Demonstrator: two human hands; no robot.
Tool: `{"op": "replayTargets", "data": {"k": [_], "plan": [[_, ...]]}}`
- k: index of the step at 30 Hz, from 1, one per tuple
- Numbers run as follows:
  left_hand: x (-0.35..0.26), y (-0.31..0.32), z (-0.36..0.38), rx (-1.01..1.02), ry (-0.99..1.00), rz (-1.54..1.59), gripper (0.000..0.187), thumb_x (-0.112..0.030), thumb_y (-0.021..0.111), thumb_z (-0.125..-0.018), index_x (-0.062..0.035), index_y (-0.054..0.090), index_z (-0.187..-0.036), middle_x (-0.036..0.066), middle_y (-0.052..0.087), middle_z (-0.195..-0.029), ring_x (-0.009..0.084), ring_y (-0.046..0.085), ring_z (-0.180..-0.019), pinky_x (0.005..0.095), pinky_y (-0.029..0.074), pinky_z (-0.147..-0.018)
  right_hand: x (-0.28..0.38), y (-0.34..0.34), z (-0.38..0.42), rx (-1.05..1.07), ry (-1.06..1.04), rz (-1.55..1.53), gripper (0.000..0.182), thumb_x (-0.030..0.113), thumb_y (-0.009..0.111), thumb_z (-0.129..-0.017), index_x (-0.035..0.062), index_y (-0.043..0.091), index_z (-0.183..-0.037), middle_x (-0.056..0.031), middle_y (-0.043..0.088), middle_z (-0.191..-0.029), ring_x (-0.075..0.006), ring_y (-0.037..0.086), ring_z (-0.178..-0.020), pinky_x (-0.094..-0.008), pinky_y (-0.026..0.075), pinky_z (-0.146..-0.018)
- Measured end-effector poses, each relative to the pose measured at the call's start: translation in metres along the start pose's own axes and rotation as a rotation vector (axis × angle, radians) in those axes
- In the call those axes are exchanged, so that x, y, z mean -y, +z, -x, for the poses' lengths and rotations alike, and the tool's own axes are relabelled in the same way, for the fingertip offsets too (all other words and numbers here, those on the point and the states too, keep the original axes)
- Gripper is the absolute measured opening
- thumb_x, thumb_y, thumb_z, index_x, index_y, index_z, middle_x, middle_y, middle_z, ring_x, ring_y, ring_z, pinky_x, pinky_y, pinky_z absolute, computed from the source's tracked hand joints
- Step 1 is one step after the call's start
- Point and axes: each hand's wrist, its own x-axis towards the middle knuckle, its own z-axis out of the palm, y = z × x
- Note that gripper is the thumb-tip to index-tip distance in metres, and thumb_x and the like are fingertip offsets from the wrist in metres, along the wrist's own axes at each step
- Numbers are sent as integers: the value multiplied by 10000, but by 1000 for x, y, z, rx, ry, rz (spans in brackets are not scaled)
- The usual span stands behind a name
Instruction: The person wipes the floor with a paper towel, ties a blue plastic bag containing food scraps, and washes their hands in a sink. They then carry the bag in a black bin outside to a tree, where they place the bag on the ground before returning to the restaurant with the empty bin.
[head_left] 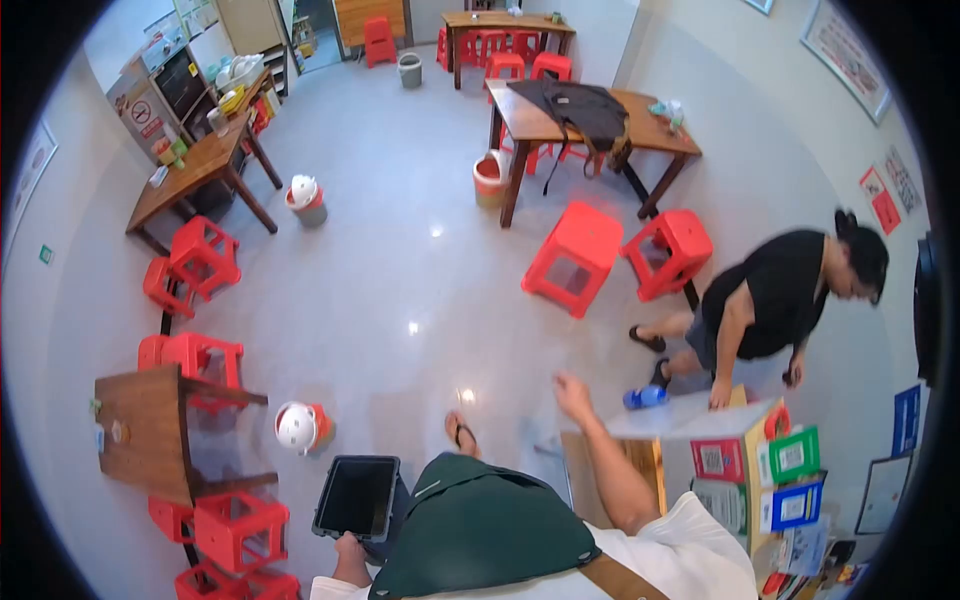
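Note:
My left hand [350, 545] grips the near edge of a dark rectangular bin-like container [356, 497] with a grey rim, held low at my left side. What is inside it looks black and cannot be made out. My right hand [573, 395] is stretched forward over the floor, left of the counter. It is slightly blurred, with at least one finger extended, and nothing shows in it. A dark green apron [480, 530] covers my front.
A person in black [775, 295] leans at the counter [680, 425], near a blue bottle [645, 398]. Red stools [575, 258] and wooden tables [145, 430] line both sides. Bins [303, 428] with white bags stand on the floor. A backpack [580, 112] lies on a far table.

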Motion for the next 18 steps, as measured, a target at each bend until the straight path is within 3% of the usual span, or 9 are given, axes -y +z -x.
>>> {"op": "replayTargets", "data": {"k": [2, 3, 5, 6, 8, 14, 16, 17, 18], "plan": [[-52, 71, 3, -33, -25, -75, 126, -123, 588, -860, 2, 569, -859, 81, 537, -697, 191, 493, -496, 366, 384, -430, -66, 56, 6, 287, 235, -127, 261, 190, 535, -875, 33, 685, -1021, -132, 677, -776, -245, 667, -678, -363, 529, -646], [-82, 99, 5, -58, -33, -127, 127, -133, 591, -866, -13, 566, -834, 74, 524, -678, 181, 472, -477, 362, 369, -420, -46, 45, 13, 364, 655, -430, 221, 157, 549, -850, 41, 705, -954, -110, 672, -735, -176, 624, -583, -340, 507, -564], [-142, 154, 5, -8, -45, -230, 145, -156, 594, -882, -36, 559, -809, 62, 498, -653, 164, 439, -455, 350, 345, -405, -143, 106, 48, 692, 604, 68, 298, 275, 513, -867, 65, 725, -882, -181, 673, -783, -287, 644, -606, -434, 520, -613], [-166, 176, -2, 62, -58, -278, 155, -169, 594, -891, -45, 555, -808, 57, 486, -646, 156, 428, -451, 342, 334, -400, -148, 105, 57, 878, 842, 49, 276, 210, 483, -894, 56, 712, -911, -191, 667, -788, -287, 636, -599, -464, 525, -587], [-214, 229, -2, 125, -64, -341, 188, -223, 583, -921, -75, 542, -814, 49, 441, -597, 143, 394, -430, 318, 289, -384, -160, 137, 59, 436, 1355, -285, 231, 111, 454, -903, 30, 670, -909, -206, 645, -765, -293, 629, -586, -475, 520, -507], [-324, 393, -2, 68, -175, -291, 305, -361, 553, -959, -102, 512, -801, 52, 429, -554, 179, 396, -408, 315, 279, -386, -115, 116, -109, 306, 1739, -490, 200, 40, 438, -893, 19, 637, -903, -212, 627, -743, -294, 622, -567, -458, 504, -433], [-371, 452, -9, 117, -106, -294, 309, -363, 547, -958, -100, 514, -798, 51, 430, -550, 184, 402, -405, 315, 287, -382, -119, 121, -232, 299, 1678, -500, 171, 70, 471, -878, 25, 631, -839, -191, 613, -678, -281, 628, -555, -444, 482, -415], [-403, 483, -7, 154, -29, -326, 305, -355, 548, -955, -97, 517, -796, 52, 433, -549, 188, 403, -402, 313, 289, -380, -130, 134, -308, 416, 1435, -382, 164, 85, 487, -871, 28, 627, -807, -181, 607, -646, -274, 630, -549, -437, 472, -406], [-426, 514, -5, 191, 37, -354, 300, -348, 548, -953, -94, 520, -795, 52, 436, -548, 191, 403, -398, 312, 291, -377, -148, 154, -389, 580, 938, -76, 165, 101, 503, -863, 30, 624, -775, -170, 600, -614, -267, 633, -543, -430, 461, -398]]}}
